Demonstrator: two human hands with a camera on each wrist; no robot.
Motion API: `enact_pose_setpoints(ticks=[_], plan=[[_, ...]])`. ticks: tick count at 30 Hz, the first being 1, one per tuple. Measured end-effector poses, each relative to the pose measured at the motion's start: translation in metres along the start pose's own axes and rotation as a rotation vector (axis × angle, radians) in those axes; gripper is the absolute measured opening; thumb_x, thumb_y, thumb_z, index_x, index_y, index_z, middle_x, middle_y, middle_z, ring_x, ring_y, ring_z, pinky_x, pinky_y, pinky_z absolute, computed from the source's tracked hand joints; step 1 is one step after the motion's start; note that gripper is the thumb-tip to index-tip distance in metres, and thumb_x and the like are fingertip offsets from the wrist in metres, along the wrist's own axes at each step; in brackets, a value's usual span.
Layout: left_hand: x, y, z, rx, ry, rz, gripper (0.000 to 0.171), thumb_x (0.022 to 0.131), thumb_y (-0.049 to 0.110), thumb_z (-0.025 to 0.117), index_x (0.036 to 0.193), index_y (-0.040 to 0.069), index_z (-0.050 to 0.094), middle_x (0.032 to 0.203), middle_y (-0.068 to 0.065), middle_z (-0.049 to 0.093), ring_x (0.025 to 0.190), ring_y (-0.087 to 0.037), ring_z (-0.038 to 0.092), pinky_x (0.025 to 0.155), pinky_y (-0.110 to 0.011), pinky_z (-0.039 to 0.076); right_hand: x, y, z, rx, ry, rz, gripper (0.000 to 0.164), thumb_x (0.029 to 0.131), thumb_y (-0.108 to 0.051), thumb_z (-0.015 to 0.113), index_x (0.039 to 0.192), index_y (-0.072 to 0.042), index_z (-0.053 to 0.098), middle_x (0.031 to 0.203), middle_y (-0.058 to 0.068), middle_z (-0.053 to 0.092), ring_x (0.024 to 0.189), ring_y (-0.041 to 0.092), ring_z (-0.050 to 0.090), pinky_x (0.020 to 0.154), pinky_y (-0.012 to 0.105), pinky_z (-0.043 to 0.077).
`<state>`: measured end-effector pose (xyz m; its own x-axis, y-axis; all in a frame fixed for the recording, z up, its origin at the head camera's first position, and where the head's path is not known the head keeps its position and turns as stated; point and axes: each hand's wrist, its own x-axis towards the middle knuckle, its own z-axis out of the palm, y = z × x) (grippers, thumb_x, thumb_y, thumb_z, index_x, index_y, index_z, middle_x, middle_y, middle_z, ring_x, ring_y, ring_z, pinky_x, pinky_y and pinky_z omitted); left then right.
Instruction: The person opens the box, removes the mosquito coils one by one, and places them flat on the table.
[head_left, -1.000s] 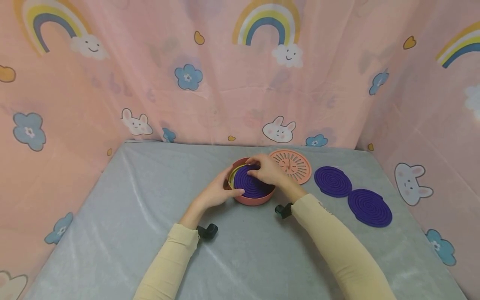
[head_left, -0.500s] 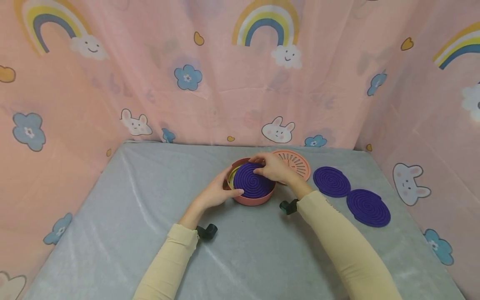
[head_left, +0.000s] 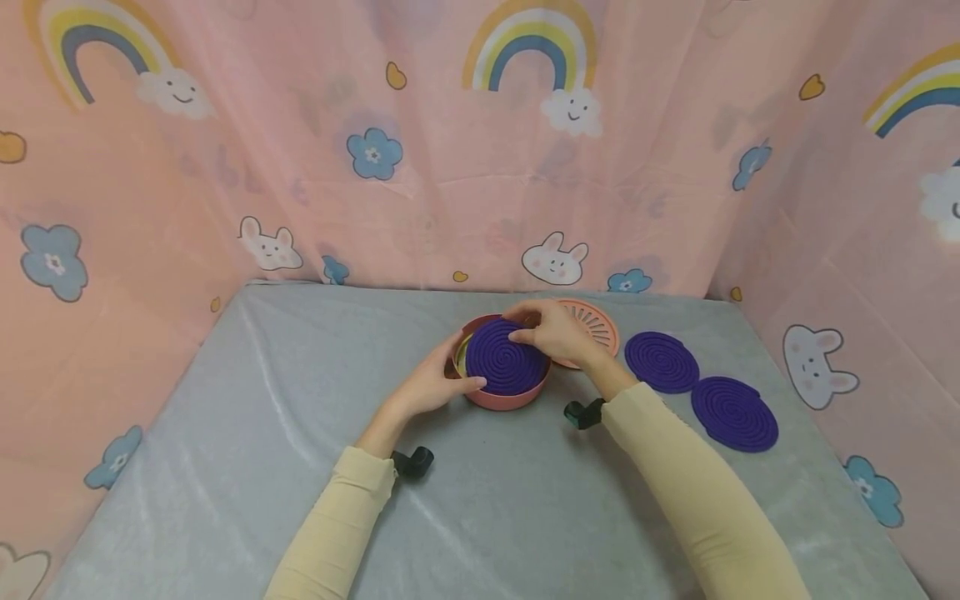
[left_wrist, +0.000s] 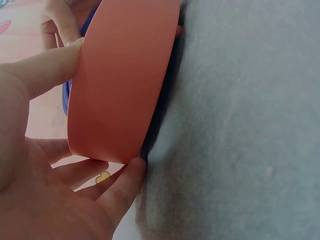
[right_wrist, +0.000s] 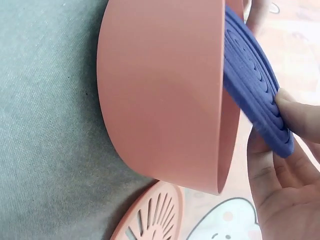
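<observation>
A round pink box (head_left: 504, 401) stands on the grey cloth. My left hand (head_left: 431, 385) grips its left side, thumb at the rim and fingers around the wall, as the left wrist view shows. In my right hand (head_left: 558, 332), a purple spiral mosquito coil (head_left: 504, 358) is pinched at its far right edge between thumb and fingers. The coil tilts out of the box, its gripped edge raised above the rim in the right wrist view (right_wrist: 257, 82). Something yellow (head_left: 462, 354) shows inside the box, mostly hidden under the coil.
A slotted pink lid (head_left: 596, 321) lies behind my right hand, partly covered by it. Two more purple coils, a nearer coil (head_left: 735, 414) and a farther coil (head_left: 662, 362), lie to the right. Pink printed curtains (head_left: 450, 208) close off the back and sides.
The right hand has shifted slightly right and up, lifting the coil's far edge so it tilts more. The left hand stays on the box.
</observation>
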<state>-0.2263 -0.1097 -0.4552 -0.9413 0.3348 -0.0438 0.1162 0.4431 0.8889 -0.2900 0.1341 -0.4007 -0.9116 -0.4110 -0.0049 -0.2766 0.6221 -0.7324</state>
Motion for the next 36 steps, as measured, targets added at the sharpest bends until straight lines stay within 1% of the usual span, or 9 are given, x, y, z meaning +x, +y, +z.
enact_pose_setpoints(ticks=[5,9,12,17,23,28,33,36], plan=[[0.001,0.0,0.0,-0.015,-0.006,0.021,0.095,0.091,0.035,0.077,0.164,0.015,0.019,0.162,-0.01,0.034,0.145,-0.027,0.037,0.117,-0.05,0.032,-0.006,-0.001,-0.005,0.036,0.032,0.004,0.035,0.096,-0.015,0.072,0.13,-0.01,0.068,0.128,0.01,0.067,0.113,0.029,0.06,0.095,0.047,0.052],[0.0,0.0,0.001,-0.01,-0.004,0.026,0.095,0.091,0.036,0.078,0.164,0.015,0.02,0.163,-0.011,0.033,0.146,-0.029,0.036,0.117,-0.051,0.032,-0.013,0.0,-0.01,0.059,0.066,0.02,0.036,0.097,-0.013,0.071,0.132,-0.008,0.067,0.126,0.012,0.066,0.112,0.029,0.06,0.094,0.046,0.052],[-0.001,0.0,0.001,-0.012,-0.002,0.02,0.097,0.09,0.037,0.078,0.164,0.015,0.019,0.163,-0.011,0.03,0.147,-0.03,0.034,0.117,-0.052,0.032,-0.017,-0.001,-0.015,0.099,0.085,0.032,0.036,0.097,-0.011,0.07,0.132,-0.006,0.066,0.124,0.013,0.066,0.111,0.03,0.06,0.093,0.045,0.052],[-0.001,0.0,0.001,-0.012,-0.001,0.006,0.097,0.09,0.038,0.077,0.164,0.014,0.018,0.165,-0.012,0.028,0.148,-0.031,0.031,0.117,-0.054,0.031,-0.023,0.001,-0.026,0.134,0.101,0.044,0.037,0.097,-0.013,0.07,0.133,-0.007,0.065,0.124,0.014,0.066,0.112,0.03,0.06,0.093,0.045,0.052],[0.0,0.002,0.0,-0.003,-0.002,0.013,0.098,0.09,0.037,0.078,0.164,0.012,0.019,0.165,-0.013,0.028,0.149,-0.031,0.03,0.119,-0.052,0.028,-0.033,0.007,-0.04,0.139,0.12,0.034,0.038,0.098,-0.015,0.07,0.134,-0.006,0.065,0.127,0.015,0.065,0.114,0.031,0.059,0.094,0.044,0.051],[0.0,0.002,0.001,0.018,-0.002,0.0,0.098,0.09,0.04,0.078,0.164,0.013,0.019,0.165,-0.012,0.027,0.151,-0.028,0.027,0.12,-0.049,0.025,-0.044,0.015,-0.052,0.151,0.144,0.039,0.037,0.097,-0.013,0.07,0.133,-0.005,0.065,0.128,0.015,0.064,0.114,0.03,0.058,0.095,0.042,0.05],[-0.001,0.001,0.001,0.022,0.01,-0.021,0.099,0.089,0.041,0.079,0.164,0.014,0.02,0.166,-0.011,0.026,0.152,-0.028,0.025,0.121,-0.05,0.024,-0.057,0.024,-0.06,0.111,0.169,0.036,0.038,0.097,-0.015,0.071,0.134,-0.005,0.064,0.127,0.016,0.065,0.111,0.03,0.059,0.087,0.034,0.053],[0.0,0.0,0.001,0.018,0.014,-0.021,0.099,0.089,0.041,0.079,0.164,0.013,0.02,0.166,-0.011,0.027,0.152,-0.028,0.026,0.121,-0.05,0.024,-0.065,0.029,-0.064,0.086,0.182,0.047,0.04,0.098,-0.016,0.071,0.135,-0.003,0.063,0.128,0.017,0.065,0.112,0.031,0.059,0.087,0.033,0.053]])
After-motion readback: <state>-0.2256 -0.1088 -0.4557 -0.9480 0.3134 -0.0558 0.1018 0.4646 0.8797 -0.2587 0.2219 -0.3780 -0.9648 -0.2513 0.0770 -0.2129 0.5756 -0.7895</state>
